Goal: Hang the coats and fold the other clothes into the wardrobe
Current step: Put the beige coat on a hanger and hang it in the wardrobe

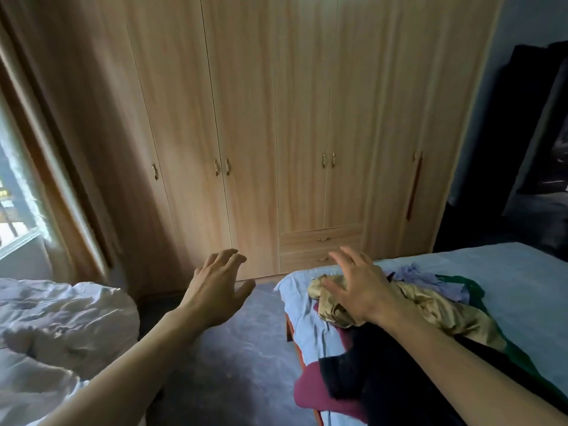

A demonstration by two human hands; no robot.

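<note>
Clothes [399, 321] lie heaped in the lower right of the frame, on the near corner of a bed with a pale blue sheet [507, 272]. A crumpled gold garment [436, 312] is on top, with a black one [368, 376], a maroon one [310, 392] and lilac and green pieces around it.

My right hand [359, 287] is over the gold garment with fingers spread and gripping nothing; I cannot tell whether the palm touches the cloth. My left hand [215, 290], at lower centre, is also spread and holds nothing, above the carpet beside the bed.

I judge the step to be taking the top piece. I would gather the gold garment alone and lift it straight up so it doesn't drag the maroon one off the bed edge. Then I would shake it out to see whether it should hang or fold.

The wardrobe [246, 118] fills the upper centre with every door closed, so rails, shelves and hangers are hidden. My forearm and the frame edge cut off the pile, and I cannot pick out any coat. The dark shapes at upper right [538, 118] are unreadable.
</note>
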